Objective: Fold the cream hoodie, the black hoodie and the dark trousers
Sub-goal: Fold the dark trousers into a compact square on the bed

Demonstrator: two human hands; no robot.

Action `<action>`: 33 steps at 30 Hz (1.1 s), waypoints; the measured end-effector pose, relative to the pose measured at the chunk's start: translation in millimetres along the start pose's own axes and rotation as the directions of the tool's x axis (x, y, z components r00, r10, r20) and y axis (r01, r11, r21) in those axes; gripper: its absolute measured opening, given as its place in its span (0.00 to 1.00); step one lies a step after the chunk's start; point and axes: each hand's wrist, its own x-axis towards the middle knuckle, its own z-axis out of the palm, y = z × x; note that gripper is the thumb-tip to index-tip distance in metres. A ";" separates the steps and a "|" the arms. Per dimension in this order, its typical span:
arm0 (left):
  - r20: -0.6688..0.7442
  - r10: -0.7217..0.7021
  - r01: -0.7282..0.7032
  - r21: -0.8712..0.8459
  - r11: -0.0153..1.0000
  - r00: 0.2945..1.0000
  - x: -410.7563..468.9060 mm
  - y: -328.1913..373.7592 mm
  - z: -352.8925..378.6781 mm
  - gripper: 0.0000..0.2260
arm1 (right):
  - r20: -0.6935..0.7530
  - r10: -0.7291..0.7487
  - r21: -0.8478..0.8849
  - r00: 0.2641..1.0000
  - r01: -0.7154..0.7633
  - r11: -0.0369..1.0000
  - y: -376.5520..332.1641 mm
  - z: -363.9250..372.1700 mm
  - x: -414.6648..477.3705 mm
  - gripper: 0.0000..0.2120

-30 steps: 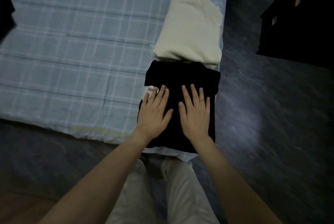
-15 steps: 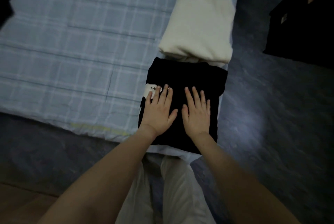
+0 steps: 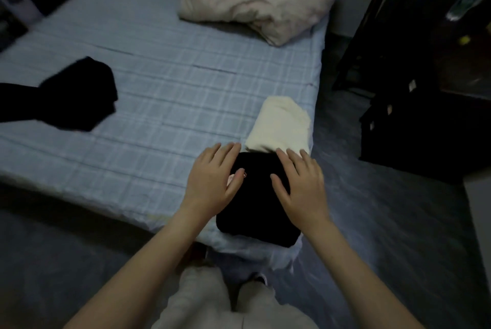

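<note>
Laid flat on the folded black hoodie (image 3: 255, 209), fingers straight and spread, gripping nothing: left hand (image 3: 212, 182) and right hand (image 3: 300, 185). Just beyond the right hand, touching the black bundle, the cream hoodie (image 3: 281, 126), folded too. Well off to the left of the left hand, on the bed (image 3: 172, 105), the dark trousers (image 3: 77, 95), bunched and not yet folded. Probably soft, limp and light, with no shape of their own. Waistband not made out in the heap. Best pinched at its two corners once found, then shaken straight.
</note>
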 end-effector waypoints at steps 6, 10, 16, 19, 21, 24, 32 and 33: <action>0.041 -0.107 0.107 -0.007 0.994 0.993 -86.6 7.7 -10.1 0.24 | 0.080 -0.040 0.062 0.996 0.035 0.997 -29.2 6.1 -46.0 0.27; 0.063 -0.227 0.229 -0.023 0.973 0.972 -125.4 8.0 -6.3 0.24 | 0.179 -0.108 0.095 0.978 0.092 0.991 -45.5 18.9 -55.9 0.27; -0.078 -0.348 0.348 -0.017 0.937 0.934 -131.9 -27.4 -50.4 0.24 | 0.178 -0.247 0.137 0.952 0.225 0.965 -97.5 27.5 -29.5 0.27; -0.128 -0.391 0.391 -0.021 0.920 0.912 -144.8 -53.0 -67.1 0.24 | 0.205 -0.303 0.149 0.931 0.276 0.950 -127.8 43.3 -18.5 0.27; -0.135 -0.415 0.416 -0.023 0.909 0.900 -158.6 -73.5 -71.3 0.23 | 0.222 -0.333 0.161 0.916 0.303 0.939 -148.5 57.8 -14.2 0.28; -0.126 -0.487 0.487 -0.035 0.873 0.864 -186.3 -118.5 -78.1 0.23 | 0.264 -0.340 0.211 0.903 0.290 0.934 -193.9 90.5 -10.9 0.27; -0.142 -0.527 0.543 0.121 0.831 0.838 -257.9 -287.0 -152.8 0.23 | 0.293 -0.451 0.301 0.843 0.366 0.881 -378.3 194.8 13.1 0.27; -0.153 -0.533 0.552 0.125 0.825 0.832 -264.5 -306.5 -167.7 0.23 | 0.296 -0.466 0.312 0.834 0.377 0.872 -402.3 204.3 18.0 0.27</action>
